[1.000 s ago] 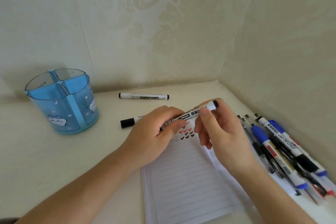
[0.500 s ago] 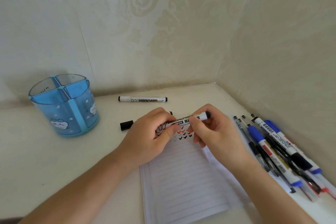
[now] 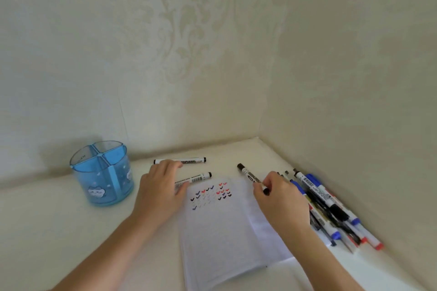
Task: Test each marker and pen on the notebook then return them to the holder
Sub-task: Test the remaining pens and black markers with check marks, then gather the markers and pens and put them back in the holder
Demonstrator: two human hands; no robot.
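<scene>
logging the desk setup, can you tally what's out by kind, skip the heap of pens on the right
black-and-white markers: 3 (back marker, middle marker, held marker in the right hand)
blue holder: 1
notebook: 1
total: 5

Soft, even daylight fills the cream corner. The blue pen holder (image 3: 101, 175) throws a faint, diffuse shadow back and left onto the wall (image 3: 71, 78), placing the light at front right. The notebook (image 3: 224, 231) page is washed pale, its ruling barely legible. Lettering on the black marker (image 3: 248, 175) pinched by the right hand (image 3: 279, 198) is soft. Wide-angle distortion bows the back edge of the tabletop (image 3: 47, 220).
</scene>
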